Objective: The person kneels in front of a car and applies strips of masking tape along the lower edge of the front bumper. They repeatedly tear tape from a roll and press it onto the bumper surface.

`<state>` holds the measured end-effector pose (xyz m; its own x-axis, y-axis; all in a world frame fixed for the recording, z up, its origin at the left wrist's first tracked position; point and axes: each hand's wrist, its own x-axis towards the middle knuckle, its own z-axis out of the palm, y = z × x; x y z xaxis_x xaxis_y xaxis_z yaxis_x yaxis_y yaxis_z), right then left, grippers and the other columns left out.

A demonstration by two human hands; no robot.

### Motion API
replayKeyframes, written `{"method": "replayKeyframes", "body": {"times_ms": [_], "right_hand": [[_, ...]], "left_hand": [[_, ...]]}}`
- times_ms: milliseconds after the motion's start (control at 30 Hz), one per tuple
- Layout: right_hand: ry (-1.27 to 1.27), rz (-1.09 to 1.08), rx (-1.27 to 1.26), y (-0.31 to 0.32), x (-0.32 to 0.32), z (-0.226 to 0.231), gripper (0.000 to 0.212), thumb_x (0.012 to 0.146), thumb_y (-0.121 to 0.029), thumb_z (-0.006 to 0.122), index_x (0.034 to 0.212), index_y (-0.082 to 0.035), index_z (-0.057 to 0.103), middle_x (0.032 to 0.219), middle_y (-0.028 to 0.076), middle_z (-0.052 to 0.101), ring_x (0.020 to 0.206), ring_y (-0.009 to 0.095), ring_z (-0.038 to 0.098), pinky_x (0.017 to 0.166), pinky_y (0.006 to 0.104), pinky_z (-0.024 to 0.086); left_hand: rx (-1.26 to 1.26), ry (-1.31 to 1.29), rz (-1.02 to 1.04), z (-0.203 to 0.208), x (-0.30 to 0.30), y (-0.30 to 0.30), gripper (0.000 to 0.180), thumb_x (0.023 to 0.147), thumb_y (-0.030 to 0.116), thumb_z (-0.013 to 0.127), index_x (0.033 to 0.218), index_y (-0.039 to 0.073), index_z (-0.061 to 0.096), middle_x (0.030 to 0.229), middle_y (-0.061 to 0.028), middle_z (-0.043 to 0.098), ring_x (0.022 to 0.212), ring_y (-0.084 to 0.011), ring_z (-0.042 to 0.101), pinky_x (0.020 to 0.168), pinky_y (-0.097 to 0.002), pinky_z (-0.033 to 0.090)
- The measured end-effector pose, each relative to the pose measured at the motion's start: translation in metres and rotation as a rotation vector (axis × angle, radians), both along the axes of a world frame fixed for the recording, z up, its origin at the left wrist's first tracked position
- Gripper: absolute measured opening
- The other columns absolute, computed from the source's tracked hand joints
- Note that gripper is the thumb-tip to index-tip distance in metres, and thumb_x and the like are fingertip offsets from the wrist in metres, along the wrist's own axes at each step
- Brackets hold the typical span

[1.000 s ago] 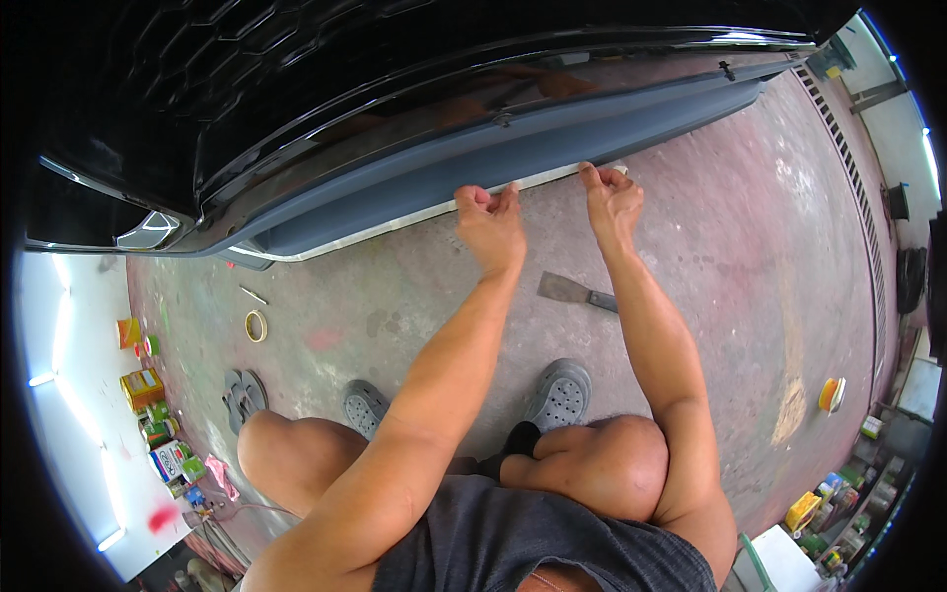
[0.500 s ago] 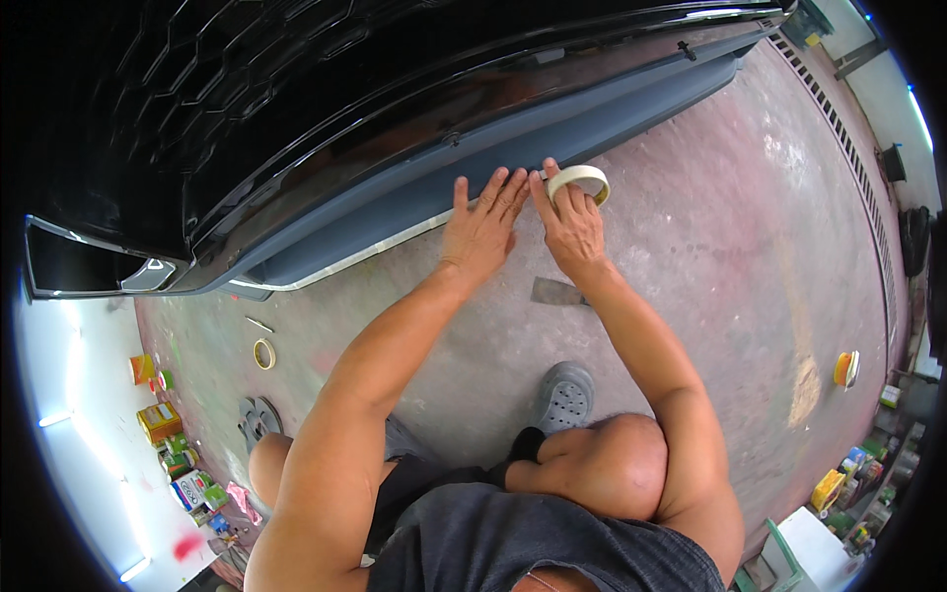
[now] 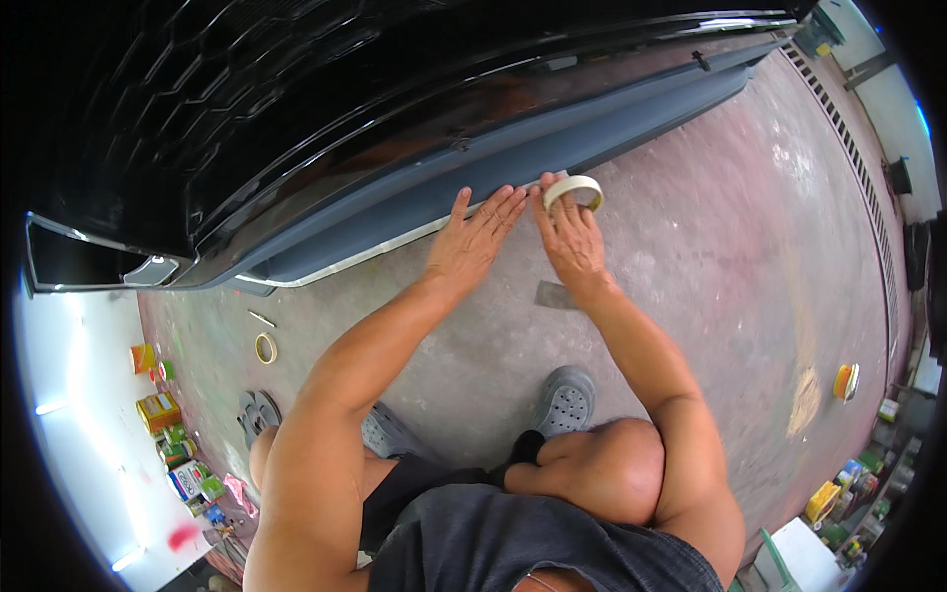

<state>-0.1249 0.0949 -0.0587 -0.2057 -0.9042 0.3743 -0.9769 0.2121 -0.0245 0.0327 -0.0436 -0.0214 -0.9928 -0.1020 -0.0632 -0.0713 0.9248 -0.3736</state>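
- Roll of cream tape [image 3: 573,184]: at the near edge of the grey panel, right of scene centre, set around fingers of the right hand.
- Right hand [image 3: 572,242]: grasping the roll; fingertips close to the panel edge.
- Left hand [image 3: 469,245]: free of any visible object, fingers extended and spread along the same edge, just left of the right hand.
- Pale strip [image 3: 395,241]: lies along the panel's near edge, running left from the left hand.
- Grey panel [image 3: 631,130]: long, adjoining glossy black bodywork [image 3: 296,89] on the far side.
- Scraper blade [image 3: 558,295]: flat on the floor [image 3: 710,266], near side of the right hand; remainder hidden by the forearm.
- Second tape roll [image 3: 273,350]: on the floor, left.
- Sandals [image 3: 258,409]: near left.
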Motion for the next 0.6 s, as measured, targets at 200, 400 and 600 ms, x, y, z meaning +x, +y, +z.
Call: {"method": "replayKeyframes", "body": {"times_ms": [200,400,600], "right_hand": [[-0.196,-0.181,-0.213,-0.016,-0.007,0.002,0.081,0.072,0.018,0.051,0.15,0.0,0.044,0.157,0.025,0.039,0.145,0.042,0.039,0.115,0.0503,0.036],[-0.166,-0.023,-0.18,-0.015,-0.03,0.002,0.079,0.075,0.015,0.05,0.152,0.0,0.04,0.155,0.025,0.042,0.144,0.042,0.04,0.115,0.0483,0.036],[0.054,0.079,-0.059,-0.01,-0.03,0.054,0.078,0.078,0.012,0.049,0.154,0.001,0.036,0.153,0.025,0.044,0.143,0.041,0.042,0.116,0.0464,0.036]], "left_hand": [[-0.592,-0.096,-0.086,-0.006,0.058,-0.021,0.065,0.097,0.014,0.046,0.159,0.005,0.03,0.168,-0.0157,0.025,0.157,-0.0315,0.019,0.123,-0.0631,0.016],[0.717,-0.14,0.003,0.151,0.204,0.037,0.064,0.092,0.036,0.06,0.149,0.007,0.046,0.147,-0.0183,0.052,0.148,-0.0389,0.035,0.121,-0.0666,0.018],[0.441,0.325,0.871,0.232,0.375,0.1,0.06,0.093,0.049,0.06,0.133,0.005,0.061,0.138,-0.0127,0.058,0.143,-0.0331,0.041,0.114,-0.0628,0.028]]}}
